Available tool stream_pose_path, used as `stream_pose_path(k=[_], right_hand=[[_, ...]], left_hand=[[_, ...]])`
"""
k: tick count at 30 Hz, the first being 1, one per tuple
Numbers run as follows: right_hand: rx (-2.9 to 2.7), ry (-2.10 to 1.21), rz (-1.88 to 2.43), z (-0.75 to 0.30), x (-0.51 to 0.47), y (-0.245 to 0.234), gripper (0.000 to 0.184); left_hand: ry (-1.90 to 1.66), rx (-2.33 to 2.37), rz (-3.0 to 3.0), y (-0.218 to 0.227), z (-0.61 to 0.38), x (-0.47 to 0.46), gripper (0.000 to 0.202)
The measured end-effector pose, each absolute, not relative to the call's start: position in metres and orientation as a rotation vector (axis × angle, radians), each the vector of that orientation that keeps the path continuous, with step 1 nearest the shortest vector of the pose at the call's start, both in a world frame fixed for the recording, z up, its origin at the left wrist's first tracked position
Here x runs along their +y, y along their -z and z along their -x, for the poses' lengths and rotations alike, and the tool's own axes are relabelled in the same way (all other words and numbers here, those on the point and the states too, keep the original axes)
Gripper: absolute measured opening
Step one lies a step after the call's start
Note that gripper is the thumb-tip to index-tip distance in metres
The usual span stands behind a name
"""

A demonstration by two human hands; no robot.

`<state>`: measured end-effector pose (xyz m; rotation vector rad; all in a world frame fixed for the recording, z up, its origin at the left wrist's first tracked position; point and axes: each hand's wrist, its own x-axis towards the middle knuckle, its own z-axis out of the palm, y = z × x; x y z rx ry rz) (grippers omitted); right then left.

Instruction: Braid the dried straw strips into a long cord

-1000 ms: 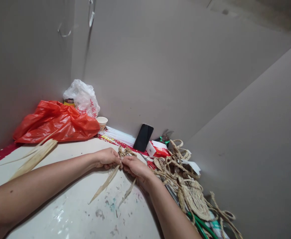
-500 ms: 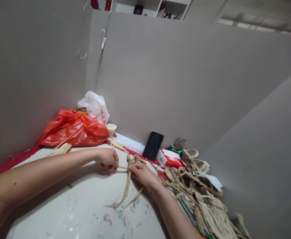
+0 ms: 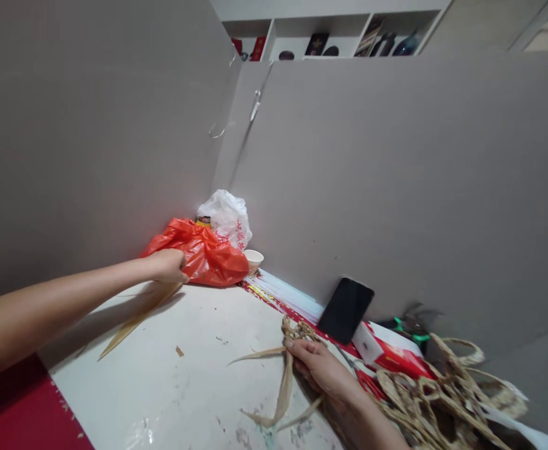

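My right hand (image 3: 323,369) pinches a short braided piece of dried husk (image 3: 297,326) just above the table. Loose husk strips (image 3: 281,397) trail from it to the left and toward me. Away on the left, my left hand (image 3: 169,265) has its fingers closed at the far end of a bundle of pale, flat husk strips (image 3: 131,326). Its fingertips are partly hidden. The bundle slants down the table under my forearm. Right behind that hand lies a crumpled red plastic bag (image 3: 215,256).
A white plastic bag (image 3: 229,219) and paper cup (image 3: 254,261) stand in the corner. A phone (image 3: 346,310) leans on the partition. Beside it are a red-and-white box (image 3: 396,356), red-handled scissors (image 3: 370,382), green-handled pliers (image 3: 415,328) and a heap of braided cord (image 3: 438,400).
My left hand has let go of the strip at the braid and moved left to the husk bundle. My right hand still pinches the braid. The view has turned left.
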<state>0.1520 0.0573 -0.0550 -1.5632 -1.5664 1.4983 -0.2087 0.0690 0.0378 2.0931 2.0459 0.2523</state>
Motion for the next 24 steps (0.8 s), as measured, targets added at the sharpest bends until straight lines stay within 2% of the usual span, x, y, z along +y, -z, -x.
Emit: stream_pose_path(k=[7,11,17,24], right_hand=[[-1.597,-1.497,1.585,-0.153,0.059,0.056,0.042],[-1.582,-1.505,1.566,-0.154,0.059,0.056,0.040],[-1.565,-1.521,1.514,-0.155,0.060,0.056,0.038],[-1.532,-1.505,1.490,-0.152,0.059,0.053,0.039]], left_hand=[[-0.346,2.116,-2.124,-0.003,0.206,0.051,0.019],[-0.400,2.075,-2.130,-0.008,0.204,0.046,0.016],[-0.538,1.284,-1.696,-0.041,0.186,0.042,0.017],[-0.644,0.969,-1.352,-0.028,0.136,0.053,0.021]])
